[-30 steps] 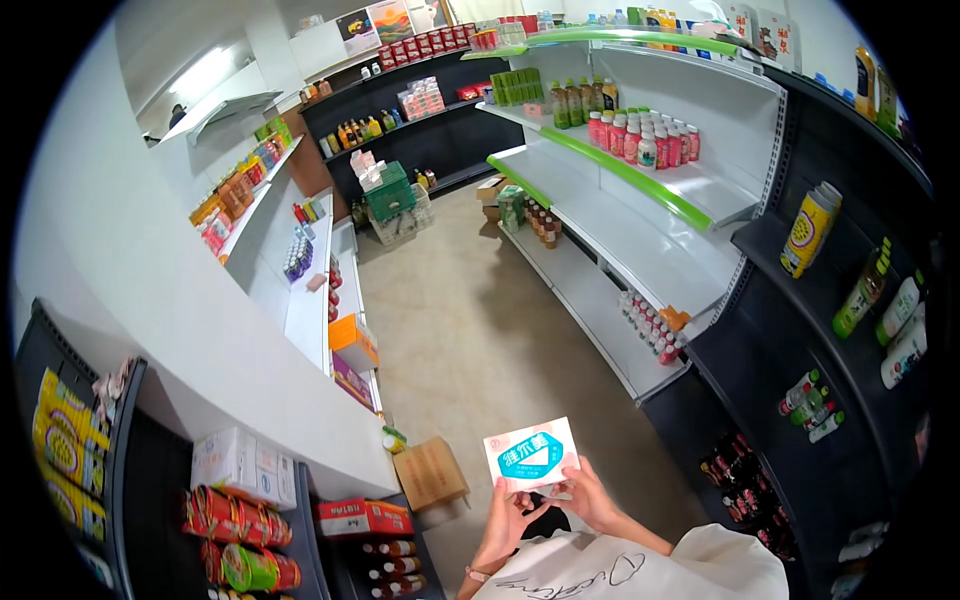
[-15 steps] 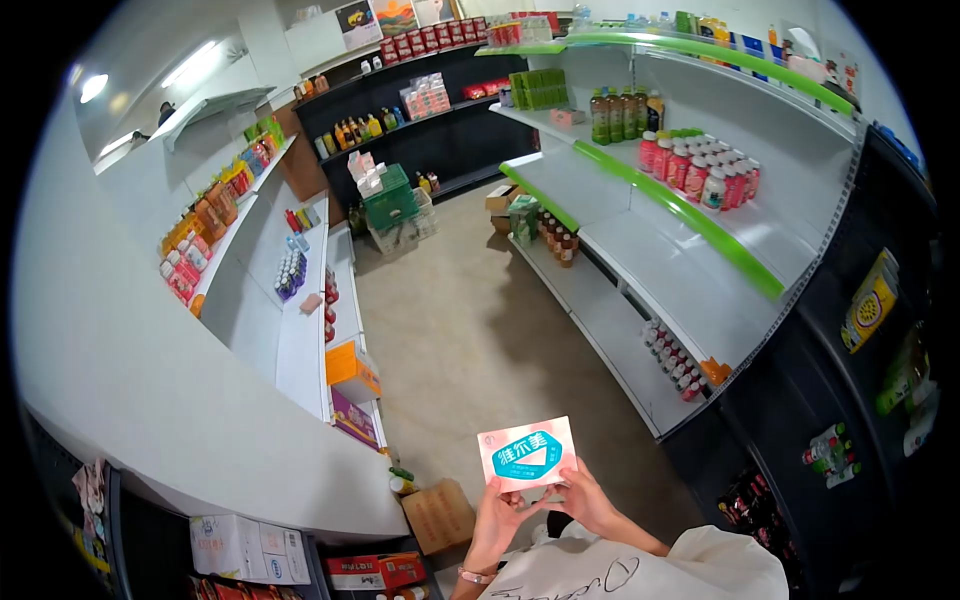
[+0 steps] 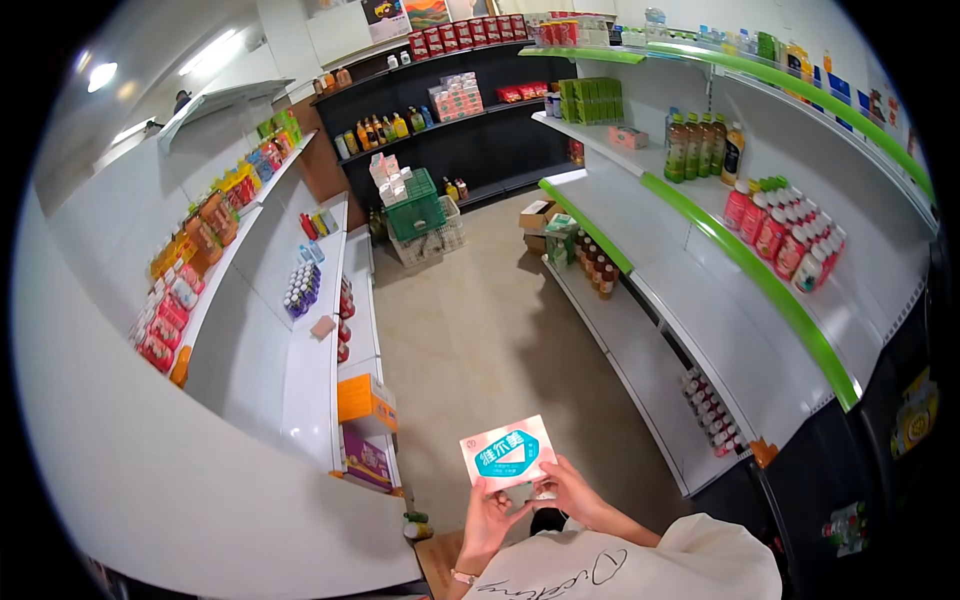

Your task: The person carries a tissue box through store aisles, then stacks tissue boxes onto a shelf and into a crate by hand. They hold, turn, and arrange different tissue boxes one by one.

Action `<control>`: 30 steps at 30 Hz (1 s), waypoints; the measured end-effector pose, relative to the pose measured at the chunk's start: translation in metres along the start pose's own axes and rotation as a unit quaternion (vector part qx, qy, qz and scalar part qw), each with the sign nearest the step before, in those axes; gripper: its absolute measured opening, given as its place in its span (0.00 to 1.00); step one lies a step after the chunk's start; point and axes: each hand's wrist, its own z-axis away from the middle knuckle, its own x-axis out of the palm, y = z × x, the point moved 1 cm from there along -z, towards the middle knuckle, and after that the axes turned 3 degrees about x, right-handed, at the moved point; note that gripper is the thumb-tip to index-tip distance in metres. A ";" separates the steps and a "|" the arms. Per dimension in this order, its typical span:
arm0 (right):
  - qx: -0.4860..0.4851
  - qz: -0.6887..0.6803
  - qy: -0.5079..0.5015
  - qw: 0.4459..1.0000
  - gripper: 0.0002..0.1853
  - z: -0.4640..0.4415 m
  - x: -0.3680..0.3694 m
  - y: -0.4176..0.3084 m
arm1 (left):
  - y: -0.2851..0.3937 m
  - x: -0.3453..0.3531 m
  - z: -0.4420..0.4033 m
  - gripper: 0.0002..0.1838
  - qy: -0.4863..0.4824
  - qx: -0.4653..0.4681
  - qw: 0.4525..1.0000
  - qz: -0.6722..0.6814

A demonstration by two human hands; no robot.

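Observation:
A pink and white tissue pack [image 3: 507, 455] with a teal label is held out in front of my body, its printed face turned up toward me. My left hand [image 3: 487, 518] grips its lower left edge, thumb on the near side. At the lower right corner, my right hand [image 3: 572, 493] pinches the same pack. The fingers under the pack are partly hidden. Below lies the white shirt [image 3: 620, 565] with black script, and a band circles my left wrist.
White shelves with green edging [image 3: 740, 255] run along the right, bearing pink-capped bottles [image 3: 785, 240]. Shelves with drinks [image 3: 205, 235] line the left. Ahead, a green crate [image 3: 413, 208] stands on the aisle floor [image 3: 450, 330], near a black back shelf [image 3: 500, 150]. An orange box [image 3: 366, 402] sits low left.
My view has moved forward along the aisle, so the shelves appear nearer. Both hands keep hold of the tissue pack, which sits slightly further left in view.

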 end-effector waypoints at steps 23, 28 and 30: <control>0.015 0.162 0.121 0.979 0.20 -0.351 0.024 -0.189 | 0.164 -0.007 -0.378 0.22 0.071 -0.085 0.993 -0.040; -0.102 0.162 0.053 0.980 0.22 -0.468 0.076 -0.275 | 0.282 0.039 -0.471 0.20 -0.041 0.045 0.991 -0.119; -0.124 0.164 0.040 0.978 0.23 -0.514 0.089 -0.300 | 0.317 0.042 -0.512 0.20 -0.055 0.074 0.986 -0.142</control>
